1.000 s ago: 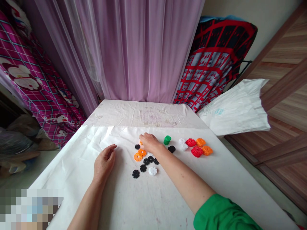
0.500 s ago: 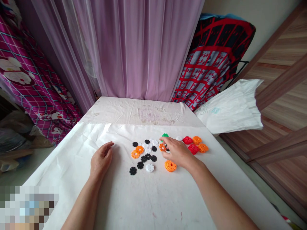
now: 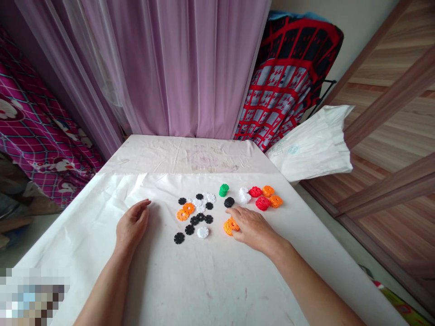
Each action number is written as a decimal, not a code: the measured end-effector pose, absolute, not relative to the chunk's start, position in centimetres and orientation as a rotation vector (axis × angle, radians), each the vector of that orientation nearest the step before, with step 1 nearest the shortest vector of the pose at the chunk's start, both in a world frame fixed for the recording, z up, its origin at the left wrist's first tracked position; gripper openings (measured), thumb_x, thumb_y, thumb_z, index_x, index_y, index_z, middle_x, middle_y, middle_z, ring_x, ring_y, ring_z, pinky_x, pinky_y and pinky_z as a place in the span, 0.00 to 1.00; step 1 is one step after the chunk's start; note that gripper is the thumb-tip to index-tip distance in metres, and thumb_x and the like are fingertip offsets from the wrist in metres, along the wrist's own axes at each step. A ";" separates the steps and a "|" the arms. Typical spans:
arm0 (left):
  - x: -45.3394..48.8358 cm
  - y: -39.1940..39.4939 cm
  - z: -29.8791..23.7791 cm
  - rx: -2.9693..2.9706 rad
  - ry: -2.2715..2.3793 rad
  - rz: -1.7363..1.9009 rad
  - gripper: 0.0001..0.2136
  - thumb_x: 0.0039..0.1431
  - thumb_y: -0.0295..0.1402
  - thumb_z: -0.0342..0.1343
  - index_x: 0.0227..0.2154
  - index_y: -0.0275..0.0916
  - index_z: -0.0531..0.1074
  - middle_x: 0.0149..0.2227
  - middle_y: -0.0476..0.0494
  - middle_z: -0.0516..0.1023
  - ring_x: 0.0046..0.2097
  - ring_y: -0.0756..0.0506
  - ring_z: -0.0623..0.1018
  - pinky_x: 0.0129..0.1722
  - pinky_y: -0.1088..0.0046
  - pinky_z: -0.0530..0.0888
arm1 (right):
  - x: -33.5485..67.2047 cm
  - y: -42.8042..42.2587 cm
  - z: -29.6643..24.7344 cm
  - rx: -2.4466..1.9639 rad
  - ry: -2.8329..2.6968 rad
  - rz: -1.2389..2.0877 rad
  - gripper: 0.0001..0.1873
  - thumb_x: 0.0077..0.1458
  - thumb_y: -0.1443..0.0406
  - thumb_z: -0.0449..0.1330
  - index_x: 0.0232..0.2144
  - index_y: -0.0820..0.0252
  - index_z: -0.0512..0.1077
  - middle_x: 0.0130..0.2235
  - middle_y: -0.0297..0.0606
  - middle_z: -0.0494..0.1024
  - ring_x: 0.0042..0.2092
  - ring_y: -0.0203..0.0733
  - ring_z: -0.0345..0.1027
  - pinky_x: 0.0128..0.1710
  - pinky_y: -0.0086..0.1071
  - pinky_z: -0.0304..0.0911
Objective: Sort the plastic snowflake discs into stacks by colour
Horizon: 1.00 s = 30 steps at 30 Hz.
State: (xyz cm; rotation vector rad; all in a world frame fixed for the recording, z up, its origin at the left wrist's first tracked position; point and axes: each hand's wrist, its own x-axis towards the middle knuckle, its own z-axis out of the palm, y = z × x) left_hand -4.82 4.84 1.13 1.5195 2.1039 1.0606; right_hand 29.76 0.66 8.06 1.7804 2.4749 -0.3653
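My right hand (image 3: pixel 253 227) reaches over a stack of orange notched discs (image 3: pixel 228 229). Its thumb and fingers close on an orange notched disc (image 3: pixel 234 223) at the top of that stack. My left hand (image 3: pixel 133 225) rests on its side on the white cloth, fingers loosely stretched and nothing in them. Between my hands lie several loose black discs (image 3: pixel 179 238), two overlapping orange discs (image 3: pixel 189 208), white discs (image 3: pixel 200 206) and a white disc pile (image 3: pixel 203 232). Just beyond my right fingertips is a black disc stack (image 3: pixel 229 202).
Farther back are a green stack (image 3: pixel 224 189), white stacks (image 3: pixel 244 198), red stacks (image 3: pixel 263 203) and orange stacks (image 3: pixel 276 201). A white bag (image 3: pixel 311 147) hangs past the table's right edge. Purple curtains (image 3: pixel 190 68) stand behind the table (image 3: pixel 190 285).
My right hand has carried an orange disc toward me, from beside the black stack onto the orange stack. My left hand stays on the cloth. The whole view has shifted slightly.
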 end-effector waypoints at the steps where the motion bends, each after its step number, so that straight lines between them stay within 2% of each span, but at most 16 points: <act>1: -4.8 4.8 1.2 1.511 2.107 1.048 0.15 0.55 0.40 0.49 0.40 0.47 0.79 0.47 0.50 0.82 0.49 0.41 0.80 0.49 0.64 0.77 | 29.9 0.5 8.0 1.776 2.482 -0.380 0.24 0.52 0.70 0.56 0.53 0.58 0.68 0.49 0.44 0.74 0.49 0.47 0.68 0.45 0.35 0.59; 7: -4.7 4.8 1.4 1.498 2.115 1.030 0.15 0.56 0.39 0.49 0.41 0.47 0.79 0.48 0.49 0.82 0.50 0.41 0.80 0.49 0.63 0.77 | 30.6 -0.1 7.6 1.774 2.472 -0.474 0.30 0.49 0.69 0.58 0.56 0.52 0.67 0.50 0.40 0.73 0.49 0.46 0.69 0.45 0.33 0.59; 13: -4.6 4.7 1.2 1.524 2.102 1.058 0.15 0.55 0.38 0.49 0.40 0.47 0.79 0.47 0.49 0.83 0.49 0.42 0.81 0.49 0.65 0.77 | 30.3 -0.1 7.5 1.794 2.468 -0.511 0.25 0.52 0.71 0.56 0.52 0.50 0.71 0.45 0.37 0.75 0.45 0.43 0.70 0.43 0.31 0.59; 20: -4.8 4.7 0.9 1.552 2.083 1.113 0.14 0.55 0.39 0.50 0.39 0.47 0.79 0.46 0.49 0.83 0.47 0.43 0.81 0.47 0.66 0.77 | 29.7 -0.1 8.5 1.780 2.403 -0.450 0.22 0.51 0.70 0.58 0.49 0.53 0.71 0.47 0.40 0.75 0.49 0.46 0.68 0.43 0.33 0.58; 30: -4.9 4.8 0.7 1.574 2.091 1.075 0.15 0.55 0.37 0.49 0.40 0.46 0.79 0.46 0.49 0.83 0.48 0.43 0.81 0.48 0.67 0.77 | 24.6 4.0 10.5 1.575 2.661 -0.385 0.14 0.59 0.66 0.57 0.47 0.53 0.74 0.49 0.38 0.75 0.51 0.43 0.69 0.45 0.32 0.60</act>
